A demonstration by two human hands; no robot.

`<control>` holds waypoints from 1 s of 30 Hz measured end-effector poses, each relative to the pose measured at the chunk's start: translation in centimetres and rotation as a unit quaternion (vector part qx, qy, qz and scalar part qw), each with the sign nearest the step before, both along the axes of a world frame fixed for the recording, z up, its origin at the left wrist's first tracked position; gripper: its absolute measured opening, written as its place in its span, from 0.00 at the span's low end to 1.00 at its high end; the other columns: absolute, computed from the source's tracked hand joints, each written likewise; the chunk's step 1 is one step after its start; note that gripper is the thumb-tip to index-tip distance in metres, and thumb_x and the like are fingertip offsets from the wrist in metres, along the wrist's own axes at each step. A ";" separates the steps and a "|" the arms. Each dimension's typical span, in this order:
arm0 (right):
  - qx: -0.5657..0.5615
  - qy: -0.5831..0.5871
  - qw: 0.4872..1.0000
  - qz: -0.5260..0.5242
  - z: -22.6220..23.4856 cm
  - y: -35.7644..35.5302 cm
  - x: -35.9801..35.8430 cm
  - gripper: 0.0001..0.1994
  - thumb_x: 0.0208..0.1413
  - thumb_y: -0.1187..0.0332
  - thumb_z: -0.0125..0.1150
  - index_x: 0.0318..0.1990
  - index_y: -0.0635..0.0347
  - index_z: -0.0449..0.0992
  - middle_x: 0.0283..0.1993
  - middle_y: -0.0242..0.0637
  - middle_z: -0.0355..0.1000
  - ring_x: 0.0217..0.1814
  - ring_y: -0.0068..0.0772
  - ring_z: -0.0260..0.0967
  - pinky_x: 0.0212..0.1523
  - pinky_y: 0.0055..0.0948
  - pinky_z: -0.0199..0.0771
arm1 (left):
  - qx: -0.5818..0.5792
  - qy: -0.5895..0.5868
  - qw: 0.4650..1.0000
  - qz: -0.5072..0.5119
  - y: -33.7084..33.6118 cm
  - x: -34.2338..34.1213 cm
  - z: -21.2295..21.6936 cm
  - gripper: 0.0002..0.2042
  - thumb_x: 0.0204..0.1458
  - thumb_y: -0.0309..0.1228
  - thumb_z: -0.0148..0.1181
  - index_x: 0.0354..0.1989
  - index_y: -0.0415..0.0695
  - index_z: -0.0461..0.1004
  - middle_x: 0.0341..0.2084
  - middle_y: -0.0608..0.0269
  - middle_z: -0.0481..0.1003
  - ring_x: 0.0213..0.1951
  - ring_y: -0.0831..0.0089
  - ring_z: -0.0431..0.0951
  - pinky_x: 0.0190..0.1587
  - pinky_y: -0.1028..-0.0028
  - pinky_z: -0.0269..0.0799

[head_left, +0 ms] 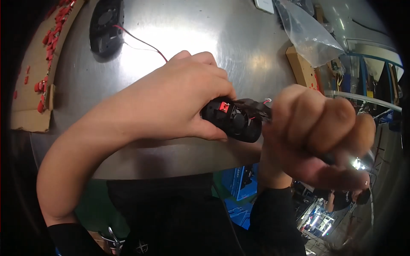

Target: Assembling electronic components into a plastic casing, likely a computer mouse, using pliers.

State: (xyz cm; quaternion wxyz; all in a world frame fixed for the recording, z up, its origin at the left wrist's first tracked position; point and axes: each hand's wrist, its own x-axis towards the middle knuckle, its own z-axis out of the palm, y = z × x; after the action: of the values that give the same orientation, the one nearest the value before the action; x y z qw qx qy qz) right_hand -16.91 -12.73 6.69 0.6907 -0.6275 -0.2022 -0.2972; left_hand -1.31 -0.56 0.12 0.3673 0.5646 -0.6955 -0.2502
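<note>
My left hand (pixel 192 89) is wrapped round a black oblong housing (pixel 247 133), thumb along its near side. In the housing sit a small round fan (pixel 240 120) and a red part (pixel 224 107). My right hand (pixel 320 128) is closed in a fist just right of the housing, slightly blurred. A dark piece (pixel 256 107) reaches from the fist over the housing; I cannot tell whether it is a tool or part of the housing. A small white connector (pixel 267 101) shows beside it. A red and black wire (pixel 145 42) runs toward my left hand, which hides its end.
A similar black housing (pixel 106 25) lies at the far left of the metal table (pixel 179 160). Cardboard (pixel 32 113) with several red parts is at the left edge. A clear plastic bag (pixel 314 42) and a cardboard box (pixel 300 68) are at right. Blue crates (pixel 241 183) stand below the table.
</note>
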 end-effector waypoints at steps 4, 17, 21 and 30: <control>-0.080 0.059 0.995 -0.022 -1.9 -0.1 0.2 0.28 0.67 0.33 0.52 0.38 0.51 0.62 0.25 0.28 0.59 0.19 0.22 0.50 0.19 0.24 0.54 | -0.036 0.017 0.999 0.007 0.1 -0.1 -0.3 0.20 0.44 0.44 0.77 0.40 0.44 0.82 0.35 0.63 0.79 0.49 0.60 0.75 0.55 0.60 0.67; -0.047 0.115 0.991 -0.055 -2.0 0.5 -0.4 0.30 0.67 0.32 0.49 0.38 0.53 0.63 0.24 0.29 0.58 0.19 0.22 0.50 0.21 0.25 0.54 | -0.036 -0.002 0.999 -0.001 0.3 0.0 -0.5 0.23 0.43 0.45 0.78 0.44 0.45 0.82 0.37 0.64 0.80 0.50 0.61 0.75 0.57 0.61 0.67; 0.038 0.062 0.994 -0.077 -2.2 0.1 -0.7 0.28 0.67 0.33 0.51 0.38 0.51 0.64 0.25 0.28 0.58 0.19 0.19 0.49 0.20 0.23 0.53 | -0.053 0.002 0.998 0.013 0.3 -0.2 -0.7 0.23 0.43 0.44 0.78 0.45 0.46 0.82 0.38 0.64 0.80 0.50 0.60 0.75 0.56 0.60 0.68; 0.045 0.176 0.978 -0.104 -0.4 0.9 -2.0 0.25 0.65 0.41 0.57 0.40 0.59 0.72 0.29 0.33 0.64 0.27 0.24 0.58 0.29 0.27 0.60 | -0.015 0.052 0.998 -0.016 -0.7 0.2 -0.1 0.22 0.42 0.41 0.78 0.44 0.45 0.80 0.39 0.62 0.79 0.48 0.56 0.75 0.56 0.59 0.68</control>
State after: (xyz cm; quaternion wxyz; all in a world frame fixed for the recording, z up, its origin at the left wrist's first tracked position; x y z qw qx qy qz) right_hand -18.88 -11.83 6.33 0.7084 -0.6559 0.0026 -0.2606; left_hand -1.10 -1.28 0.01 0.4073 0.5345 -0.6877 -0.2748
